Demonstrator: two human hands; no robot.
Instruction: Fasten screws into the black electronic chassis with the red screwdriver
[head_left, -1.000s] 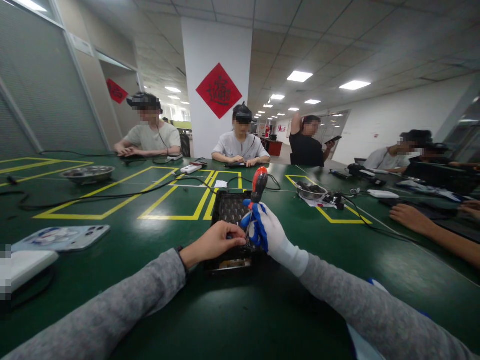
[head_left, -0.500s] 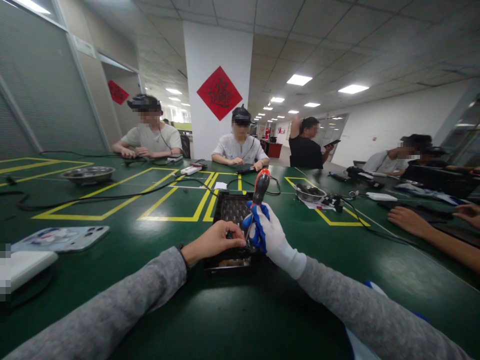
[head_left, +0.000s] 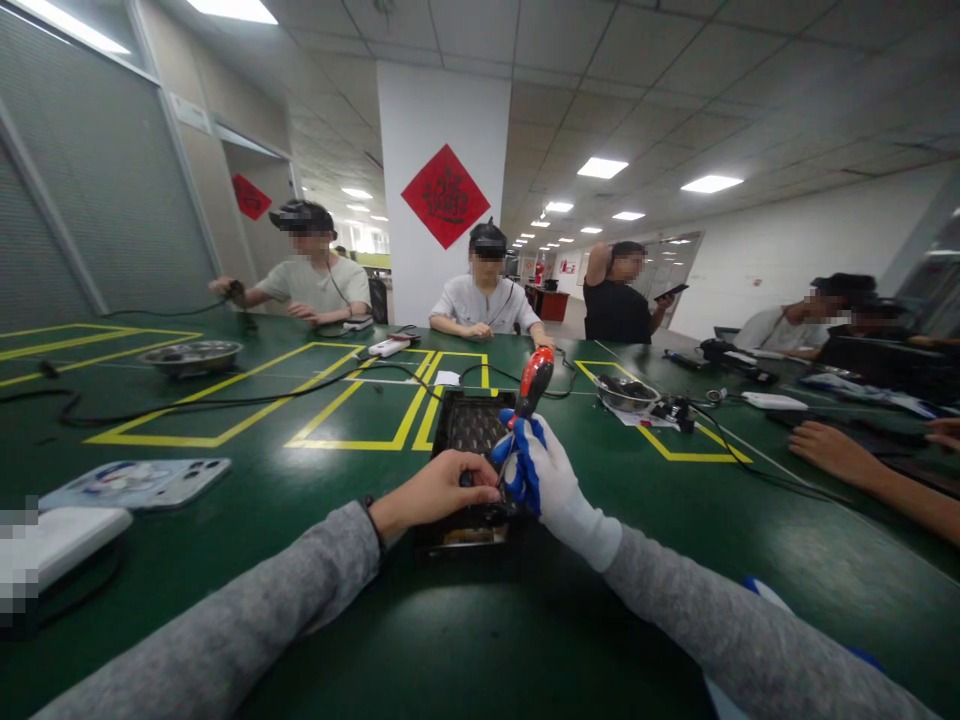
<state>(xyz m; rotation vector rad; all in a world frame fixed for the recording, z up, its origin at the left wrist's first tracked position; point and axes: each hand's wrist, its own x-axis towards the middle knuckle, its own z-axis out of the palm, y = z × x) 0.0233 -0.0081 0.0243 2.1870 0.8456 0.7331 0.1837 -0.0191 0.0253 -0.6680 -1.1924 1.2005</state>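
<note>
My gloved right hand (head_left: pixel 547 475), in white and blue, is closed around a screwdriver (head_left: pixel 538 375) with a red and black handle. The handle points up and leans right; its shaft runs down toward my left fingertips. My bare left hand (head_left: pixel 442 490) is closed in a pinch over a black tray-like case (head_left: pixel 469 420) on the table. Something small and dark shows at its fingers, too hidden to name. Both hands are above the near half of the case, where a brownish part shows inside the front edge.
A phone (head_left: pixel 142 482) and a white box (head_left: pixel 75 540) lie at the left. Metal bowls (head_left: pixel 191 357) (head_left: pixel 626 392) stand farther back, with black cables across the green table. Several people sit around it; a co-worker's hand (head_left: pixel 832 450) rests at the right.
The screwdriver's handle has tipped further to the right in my right hand. My left hand keeps its pinch. The view has shifted slightly, and the person at back left has raised a hand.
</note>
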